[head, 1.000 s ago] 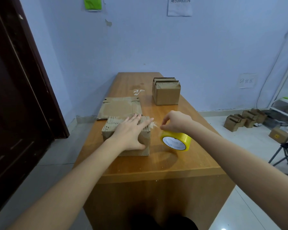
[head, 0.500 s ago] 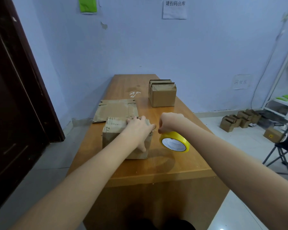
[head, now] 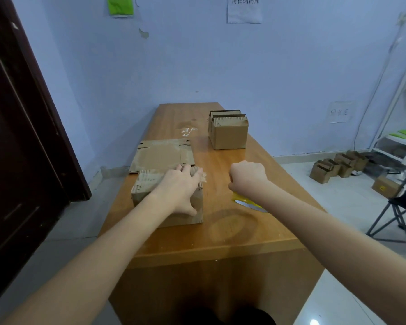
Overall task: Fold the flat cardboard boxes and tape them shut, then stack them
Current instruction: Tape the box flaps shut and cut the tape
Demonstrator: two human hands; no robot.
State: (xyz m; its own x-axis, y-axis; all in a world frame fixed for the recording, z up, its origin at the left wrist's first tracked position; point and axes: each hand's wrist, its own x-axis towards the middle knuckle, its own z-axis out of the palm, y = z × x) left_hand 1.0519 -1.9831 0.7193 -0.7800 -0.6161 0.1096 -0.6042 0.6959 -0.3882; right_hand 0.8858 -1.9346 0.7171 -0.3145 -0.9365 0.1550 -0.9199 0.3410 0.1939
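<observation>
Now her left hand (head: pixel 181 191) lies flat, fingers spread, atop the near box (head: pixel 150 184) on the bench (head: pixel 232 233). Right hand (head: pixel 247 175) is fisted over the yellow tape roll (head: pixel 240 199); its grasp is hidden. Far box (head: pixel 229 136) is closed.

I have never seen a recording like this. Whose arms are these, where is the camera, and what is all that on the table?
There is no machine here: a person wears a camera on the head, looking down at their own arms. The left hand presses flat on a folded cardboard box on the wooden table. The right hand is curled above a yellow tape roll, mostly hidden by the wrist; whether it grips the tape is unclear. Behind the box lies a flat, unfolded box; farther back stand finished boxes.
</observation>
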